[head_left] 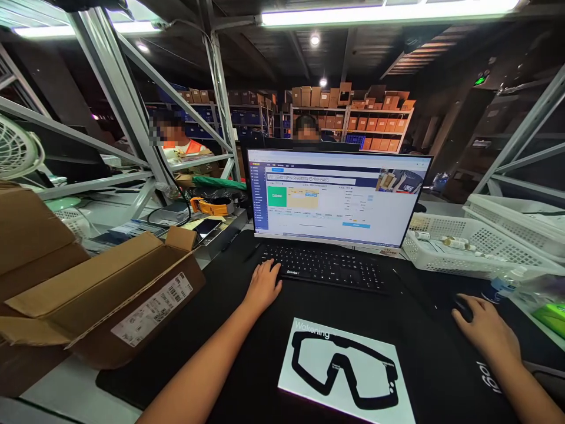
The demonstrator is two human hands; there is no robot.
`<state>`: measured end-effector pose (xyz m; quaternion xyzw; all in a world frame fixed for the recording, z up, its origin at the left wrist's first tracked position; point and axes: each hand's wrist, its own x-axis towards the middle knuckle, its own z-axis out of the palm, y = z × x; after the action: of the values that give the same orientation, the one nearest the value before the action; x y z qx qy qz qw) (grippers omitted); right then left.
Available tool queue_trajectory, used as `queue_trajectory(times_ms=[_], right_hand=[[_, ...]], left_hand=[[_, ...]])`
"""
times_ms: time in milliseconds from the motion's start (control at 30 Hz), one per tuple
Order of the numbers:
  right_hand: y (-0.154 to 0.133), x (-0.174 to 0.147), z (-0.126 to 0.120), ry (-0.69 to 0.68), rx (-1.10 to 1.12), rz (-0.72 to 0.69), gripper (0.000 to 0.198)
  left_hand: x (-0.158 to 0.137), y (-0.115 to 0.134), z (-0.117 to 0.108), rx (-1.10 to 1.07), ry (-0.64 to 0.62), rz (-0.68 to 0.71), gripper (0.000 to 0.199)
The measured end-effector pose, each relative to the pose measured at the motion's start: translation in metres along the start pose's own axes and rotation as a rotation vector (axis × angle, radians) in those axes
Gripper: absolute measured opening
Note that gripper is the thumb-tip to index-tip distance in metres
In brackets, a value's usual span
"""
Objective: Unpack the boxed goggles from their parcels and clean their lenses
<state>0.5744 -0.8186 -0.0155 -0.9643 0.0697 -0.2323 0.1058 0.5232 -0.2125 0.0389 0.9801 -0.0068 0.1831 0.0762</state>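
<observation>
My left hand [263, 285] rests on the left end of a black keyboard [326, 268], fingers stretched over the keys. On the right, my right hand [488, 330] is wrapped over a black computer mouse [462, 307] on the dark desk mat [424, 335]. Between my forearms lies a flat white box [309, 356] printed with black goggles and the word "Wakening". Behind the keyboard a monitor [326, 203] shows a page with a green square and a small picture at its upper right.
An open cardboard box [101, 312] with a label stands at the left. White plastic baskets [468, 244] and a clear bottle [507, 282] sit at the right. A phone [207, 227] lies left of the monitor. Two people [183, 141] are beyond the desk, before shelves of cartons [375, 123].
</observation>
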Motion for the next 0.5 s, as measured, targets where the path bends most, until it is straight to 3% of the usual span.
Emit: queue_trajectory(times_ms=[300, 500], right_hand=[[0.027, 0.004, 0.023, 0.071, -0.027, -0.123, 0.056], [0.027, 0.004, 0.026, 0.057, -0.019, -0.11, 0.055]], left_hand=[[0.001, 0.001, -0.002, 0.018, -0.008, 0.014, 0.047], [0.0, 0.002, -0.004, 0.032, -0.017, 0.016, 0.048]])
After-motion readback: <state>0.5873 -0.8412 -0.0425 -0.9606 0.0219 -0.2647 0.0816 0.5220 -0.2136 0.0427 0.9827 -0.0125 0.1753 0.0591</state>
